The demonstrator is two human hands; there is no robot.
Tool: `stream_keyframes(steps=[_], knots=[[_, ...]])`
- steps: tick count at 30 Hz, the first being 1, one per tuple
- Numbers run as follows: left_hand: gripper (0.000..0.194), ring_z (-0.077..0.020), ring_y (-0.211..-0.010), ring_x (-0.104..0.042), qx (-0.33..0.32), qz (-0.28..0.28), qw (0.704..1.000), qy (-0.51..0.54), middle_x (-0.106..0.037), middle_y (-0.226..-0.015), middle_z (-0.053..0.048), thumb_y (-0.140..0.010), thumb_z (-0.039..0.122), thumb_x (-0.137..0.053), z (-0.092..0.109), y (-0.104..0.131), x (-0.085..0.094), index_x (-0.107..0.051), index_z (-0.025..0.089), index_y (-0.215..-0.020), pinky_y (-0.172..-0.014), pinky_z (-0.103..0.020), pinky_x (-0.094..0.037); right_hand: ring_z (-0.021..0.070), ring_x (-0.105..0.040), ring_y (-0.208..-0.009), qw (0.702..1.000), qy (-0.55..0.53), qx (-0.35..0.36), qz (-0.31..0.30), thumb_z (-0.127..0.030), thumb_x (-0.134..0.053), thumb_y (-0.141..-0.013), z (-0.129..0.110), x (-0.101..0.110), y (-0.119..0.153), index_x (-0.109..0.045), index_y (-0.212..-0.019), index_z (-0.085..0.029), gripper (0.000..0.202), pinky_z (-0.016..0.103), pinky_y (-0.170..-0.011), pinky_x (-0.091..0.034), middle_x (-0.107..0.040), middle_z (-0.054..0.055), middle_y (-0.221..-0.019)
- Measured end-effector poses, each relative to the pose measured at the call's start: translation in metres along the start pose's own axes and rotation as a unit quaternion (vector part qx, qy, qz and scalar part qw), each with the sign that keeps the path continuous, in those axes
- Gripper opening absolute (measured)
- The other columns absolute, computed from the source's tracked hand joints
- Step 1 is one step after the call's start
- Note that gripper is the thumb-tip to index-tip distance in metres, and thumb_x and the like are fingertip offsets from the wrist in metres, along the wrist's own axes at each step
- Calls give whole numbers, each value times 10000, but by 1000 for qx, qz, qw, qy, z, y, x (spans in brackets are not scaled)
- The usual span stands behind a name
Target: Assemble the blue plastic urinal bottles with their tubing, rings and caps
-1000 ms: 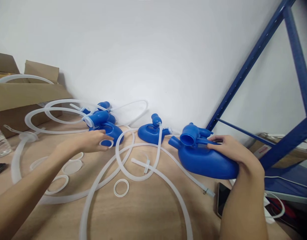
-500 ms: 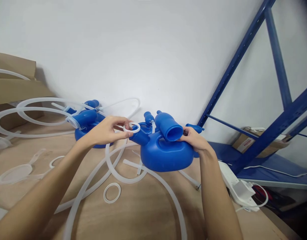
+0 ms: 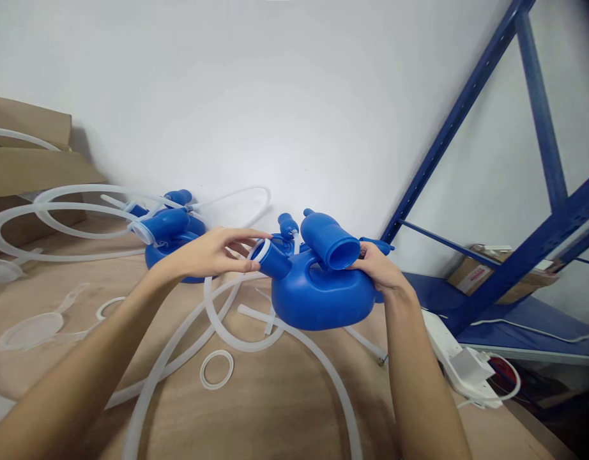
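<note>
1. Left hand (image 3: 220,250) has thumb and fingers closed around a white ring (image 3: 262,249) at the mouth of the blue neck (image 3: 276,260). We can't tell whether the ring is seated or just resting.
2. Right hand (image 3: 378,267) is clamped on the right end of the blue bottle (image 3: 323,303), fingers partly hidden. We have the bottle between both hands, over the table (image 3: 266,421); it looks lifted, but base contact is unclear.
3. A wide-mouthed blue cup (image 3: 321,233) sits over the bottle's handle. We can't see what secures it; if nothing does, a tilt could drop it.
4. Other risks, our judgement: off-square pressure could cock the ring or pop it loose; a weak right-hand hold could let the bottle twist.
5. Clear tubing (image 3: 333,367) loops below and in front; a low move could snag it. A spare ring (image 3: 216,369) lies near.
6. Edges: wall (image 3: 304,115) behind, power strip (image 3: 448,351) beside our right forearm, blue rack (image 3: 467,121) beyond. We have most room upward and toward us.
</note>
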State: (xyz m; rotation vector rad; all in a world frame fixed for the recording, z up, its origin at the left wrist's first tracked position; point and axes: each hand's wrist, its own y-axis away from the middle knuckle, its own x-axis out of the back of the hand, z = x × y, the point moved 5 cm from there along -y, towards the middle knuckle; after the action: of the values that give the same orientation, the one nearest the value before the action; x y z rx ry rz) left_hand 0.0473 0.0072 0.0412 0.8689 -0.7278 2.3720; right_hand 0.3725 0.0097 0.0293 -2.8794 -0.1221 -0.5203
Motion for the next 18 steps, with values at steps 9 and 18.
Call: stream_keyframes(steps=[9,18], knots=[[484,-275,-949,-688,-1,128,991,-48,-732,-1091,-69,-840,596,-666,23,-6,-30,-597,216,-1132,-840,-396,-543,374,-690,-1149,999,-29,1,-45,-448,-959,-542,1,-18,1,-786,-976,-209,525,460,-967,-563,-807,78,-1060],[256,-259,-1162,-645,21,211,977,28,-721,-1227,-32,-937,419,-554,4,-16,-66,-645,258,-1115,-1061,-410,-469,371,-725,-1070,996,-55,-52,-43,-440,-993,-475,22,-22,-3,-766,-969,-243,579,513,-998,-540,-815,58,-972]])
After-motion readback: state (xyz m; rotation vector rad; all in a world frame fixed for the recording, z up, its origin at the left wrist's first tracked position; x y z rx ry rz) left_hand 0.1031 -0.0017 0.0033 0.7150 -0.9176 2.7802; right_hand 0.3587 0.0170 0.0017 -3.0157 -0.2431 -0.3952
